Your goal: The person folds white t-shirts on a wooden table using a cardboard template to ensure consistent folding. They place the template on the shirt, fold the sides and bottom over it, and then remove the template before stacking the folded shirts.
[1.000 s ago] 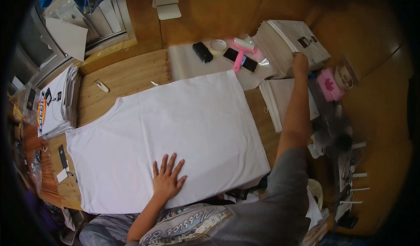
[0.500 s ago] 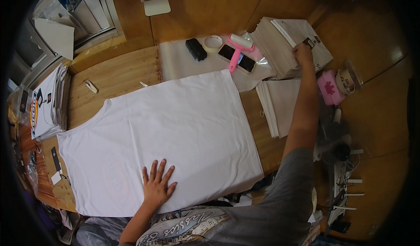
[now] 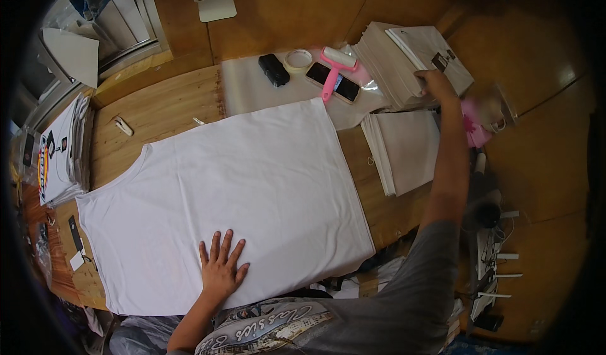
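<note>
The white garment (image 3: 252, 178) lay flat on the table (image 3: 164, 99), long axis running left to right, directly beneath the left hand (image 3: 221, 274) — palm down, fingers spread, gripping nothing. The right hand (image 3: 437, 82) was at the near edge of the stack of packages (image 3: 401, 61), fingers curled — whether they pinched anything, I could not tell. The garment lay leftward of it.

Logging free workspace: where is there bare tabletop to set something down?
Bare wood lies between the left packaged stack and plastic sheet, around a small white tool. A narrower strip separates the white garment from the low pale stack. Crowded: the sheet's right half, with the lint roller across the phone.
</note>
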Available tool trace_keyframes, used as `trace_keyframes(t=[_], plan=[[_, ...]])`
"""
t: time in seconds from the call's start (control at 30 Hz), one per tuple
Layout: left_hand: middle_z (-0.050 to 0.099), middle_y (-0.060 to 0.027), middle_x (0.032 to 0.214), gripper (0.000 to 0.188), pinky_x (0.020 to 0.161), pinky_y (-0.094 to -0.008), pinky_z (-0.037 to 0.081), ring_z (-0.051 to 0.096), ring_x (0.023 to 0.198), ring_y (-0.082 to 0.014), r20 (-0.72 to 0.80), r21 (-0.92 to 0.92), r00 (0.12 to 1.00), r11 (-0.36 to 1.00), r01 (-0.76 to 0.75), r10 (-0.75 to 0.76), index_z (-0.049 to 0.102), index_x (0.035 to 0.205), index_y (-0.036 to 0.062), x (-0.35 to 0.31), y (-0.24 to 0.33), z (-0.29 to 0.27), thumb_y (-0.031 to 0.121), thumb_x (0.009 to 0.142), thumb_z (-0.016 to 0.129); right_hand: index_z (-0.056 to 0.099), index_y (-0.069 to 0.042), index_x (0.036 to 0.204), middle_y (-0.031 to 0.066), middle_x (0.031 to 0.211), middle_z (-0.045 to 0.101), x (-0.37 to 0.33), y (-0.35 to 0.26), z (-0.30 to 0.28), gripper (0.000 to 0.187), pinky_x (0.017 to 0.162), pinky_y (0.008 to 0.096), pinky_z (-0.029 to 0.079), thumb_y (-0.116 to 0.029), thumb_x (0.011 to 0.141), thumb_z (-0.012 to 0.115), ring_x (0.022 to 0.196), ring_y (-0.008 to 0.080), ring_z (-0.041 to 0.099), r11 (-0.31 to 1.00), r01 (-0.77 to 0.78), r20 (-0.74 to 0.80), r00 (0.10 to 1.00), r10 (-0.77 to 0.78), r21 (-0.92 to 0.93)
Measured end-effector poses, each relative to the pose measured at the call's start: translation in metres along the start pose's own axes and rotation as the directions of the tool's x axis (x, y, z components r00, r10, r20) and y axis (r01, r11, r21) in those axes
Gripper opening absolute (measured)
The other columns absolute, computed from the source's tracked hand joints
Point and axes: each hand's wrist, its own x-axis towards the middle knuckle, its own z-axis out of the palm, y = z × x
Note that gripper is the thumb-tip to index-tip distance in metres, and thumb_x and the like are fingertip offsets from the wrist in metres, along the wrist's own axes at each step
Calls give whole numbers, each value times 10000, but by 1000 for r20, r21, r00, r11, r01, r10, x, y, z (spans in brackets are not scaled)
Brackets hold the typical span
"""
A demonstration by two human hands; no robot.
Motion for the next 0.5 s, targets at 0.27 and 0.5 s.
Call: trace_keyframes(t=[0.27, 0.5], plan=[[228, -67, 1347, 517, 962, -550, 89, 172, 1245, -285, 11, -12, 1000, 1000, 15, -15, 404, 1216, 209, -1, 0, -1, 373, 738, 511, 601, -34, 926, 199, 866, 582, 9, -2, 4, 243, 714, 350, 440, -86, 710, 502, 796, 299, 575, 984, -160, -107, 983, 152, -74], [236, -82, 1341, 521, 959, -559, 80, 181, 1240, -293, -27, -28, 999, 999, -30, 29, 395, 1221, 202, -2, -1, 0, 361, 739, 516, 607, -48, 846, 177, 847, 584, 23, -18, -62, 176, 666, 384, 448, -120, 775, 463, 772, 309, 574, 929, -270, -805, 474, 357, 254]])
